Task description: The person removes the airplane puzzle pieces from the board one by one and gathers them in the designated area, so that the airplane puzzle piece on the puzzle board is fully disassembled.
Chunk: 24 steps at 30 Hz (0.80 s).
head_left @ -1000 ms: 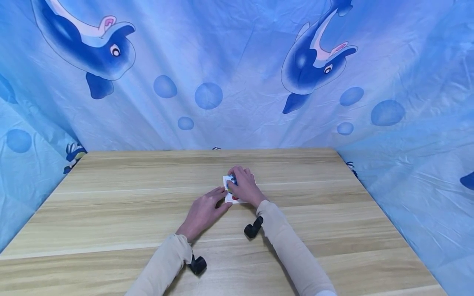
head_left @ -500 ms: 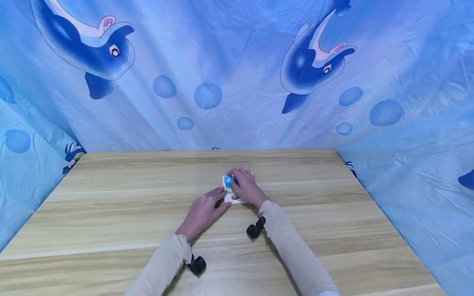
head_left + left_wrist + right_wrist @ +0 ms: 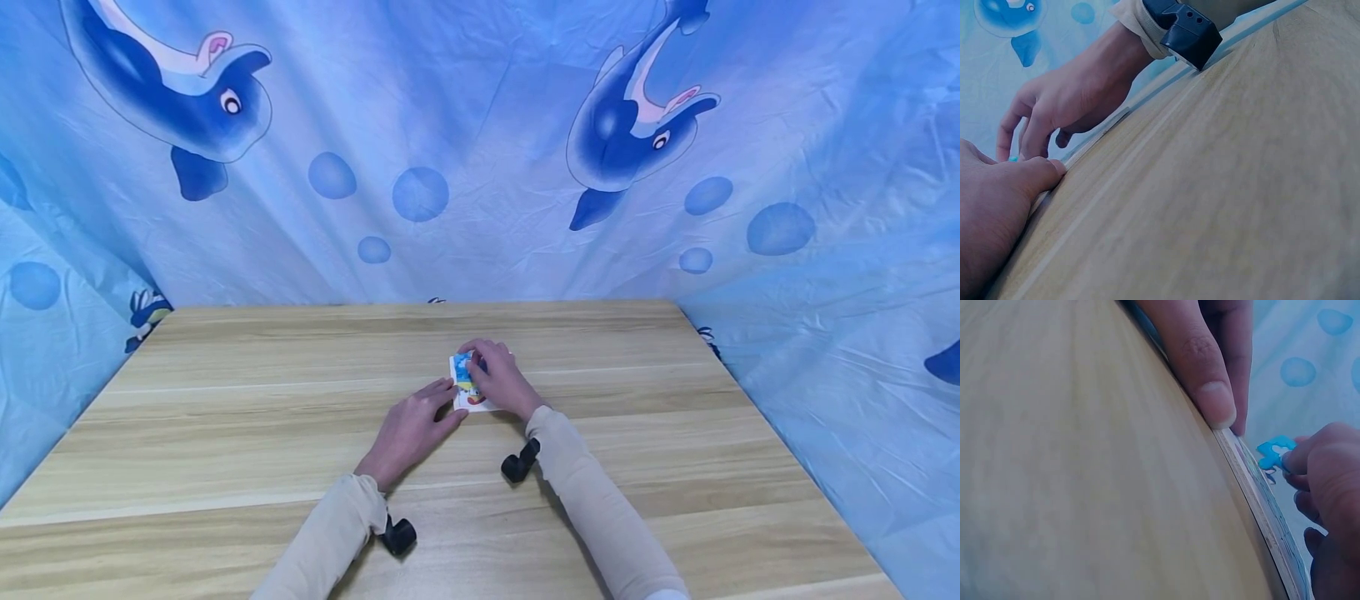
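Note:
A small picture puzzle board [image 3: 462, 402] with a white border lies flat on the table in the head view; blue, yellow and red patches show on it. My left hand [image 3: 409, 433] rests at its left side, fingers and thumb fairly straight; the right wrist view has the thumb [image 3: 1215, 403] touching the board's edge. Over the upper right of the board is my right hand [image 3: 501, 379], covering part of the picture. Between its thumb and fingers it pinches a light-blue puzzle piece [image 3: 1274, 452], held just above the board in the right wrist view.
The wood-grain table [image 3: 240, 417] extends around both hands. A blue curtain [image 3: 480, 167] with printed dolphins and bubbles hangs behind the back edge and along the sides. Black wrist cameras stick out from the left cuff [image 3: 399, 537] and the right cuff [image 3: 519, 463].
My right hand has shifted slightly right, uncovering more of the picture. Light blue now shows at the board's upper left, where white showed a second ago. The left hand stays in place.

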{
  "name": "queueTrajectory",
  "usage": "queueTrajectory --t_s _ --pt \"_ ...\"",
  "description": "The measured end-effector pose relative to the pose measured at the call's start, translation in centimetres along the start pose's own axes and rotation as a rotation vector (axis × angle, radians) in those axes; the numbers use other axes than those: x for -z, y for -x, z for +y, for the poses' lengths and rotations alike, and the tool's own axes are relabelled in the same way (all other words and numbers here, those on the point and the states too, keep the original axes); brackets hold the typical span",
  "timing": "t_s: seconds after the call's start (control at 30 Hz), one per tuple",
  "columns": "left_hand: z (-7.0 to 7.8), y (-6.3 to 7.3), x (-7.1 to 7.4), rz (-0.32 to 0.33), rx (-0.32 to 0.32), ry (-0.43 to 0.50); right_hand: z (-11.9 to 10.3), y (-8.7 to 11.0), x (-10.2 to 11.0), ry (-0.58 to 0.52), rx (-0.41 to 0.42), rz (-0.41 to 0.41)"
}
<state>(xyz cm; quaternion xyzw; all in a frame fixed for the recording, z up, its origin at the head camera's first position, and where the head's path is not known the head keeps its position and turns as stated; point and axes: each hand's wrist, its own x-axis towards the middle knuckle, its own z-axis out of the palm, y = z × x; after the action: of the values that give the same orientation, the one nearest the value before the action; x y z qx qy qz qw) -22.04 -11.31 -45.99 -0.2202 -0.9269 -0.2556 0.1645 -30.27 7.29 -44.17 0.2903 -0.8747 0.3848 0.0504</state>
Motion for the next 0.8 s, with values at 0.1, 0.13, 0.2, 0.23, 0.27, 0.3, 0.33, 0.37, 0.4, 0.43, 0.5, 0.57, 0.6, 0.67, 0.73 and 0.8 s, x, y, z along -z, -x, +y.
queueTrajectory --t_s 0.1,0.13,0.2,0.23,0.27,0.3,0.33,0.37,0.4,0.43,0.5,0.57,0.6,0.67,0.73,0.8 --pt "0.1 0.0 0.0 -0.003 0.004 0.004 0.2 0.1 0.2 -0.042 -0.004 0.015" --pt "0.1 0.0 0.0 -0.005 0.005 0.005 0.3 0.2 0.3 -0.055 -0.005 0.02" --pt "0.1 0.0 0.0 -0.007 0.006 0.005 0.6 0.4 0.6 -0.074 -0.02 0.025" --pt "0.1 0.0 0.0 -0.008 0.007 0.003 0.7 0.4 0.8 -0.079 -0.027 0.027" --pt "0.1 0.0 0.0 -0.01 0.007 -0.001 0.8 0.6 0.9 -0.087 -0.031 0.029" --pt "0.1 0.0 0.0 -0.011 0.008 -0.004 0.9 0.6 1.1 -0.088 -0.038 0.032" --pt "0.1 0.0 0.0 -0.011 0.008 -0.006 1.1 0.7 1.3 -0.09 -0.041 0.036" --pt "0.1 -0.1 0.0 -0.01 0.007 -0.01 1.2 0.8 1.5 -0.093 -0.045 0.04" --pt "0.2 -0.1 0.0 -0.011 0.01 -0.009 1.3 0.9 1.7 -0.094 -0.051 0.043" --pt "0.1 -0.1 0.0 -0.012 0.011 -0.009 1.5 1.1 1.9 -0.094 -0.06 0.045" --pt "0.2 0.0 0.0 -0.015 0.016 -0.005 1.7 1.3 2.3 -0.091 -0.074 0.051" --pt "0.2 0.0 0.1 -0.019 0.021 -0.005 2.0 1.6 2.7 -0.102 -0.084 0.057" --pt "0.2 0.0 0.1 -0.022 0.022 -0.004 2.1 1.7 3.0 -0.104 -0.089 0.061" --pt "0.2 0.0 0.0 -0.023 0.025 -0.005 2.4 2.0 3.4 -0.109 -0.088 0.069" --pt "0.2 0.0 0.0 -0.025 0.029 -0.006 2.7 2.3 3.8 -0.116 -0.079 0.079" --pt "0.2 0.1 0.0 -0.024 0.033 -0.004 3.1 2.6 4.2 -0.114 -0.067 0.089"
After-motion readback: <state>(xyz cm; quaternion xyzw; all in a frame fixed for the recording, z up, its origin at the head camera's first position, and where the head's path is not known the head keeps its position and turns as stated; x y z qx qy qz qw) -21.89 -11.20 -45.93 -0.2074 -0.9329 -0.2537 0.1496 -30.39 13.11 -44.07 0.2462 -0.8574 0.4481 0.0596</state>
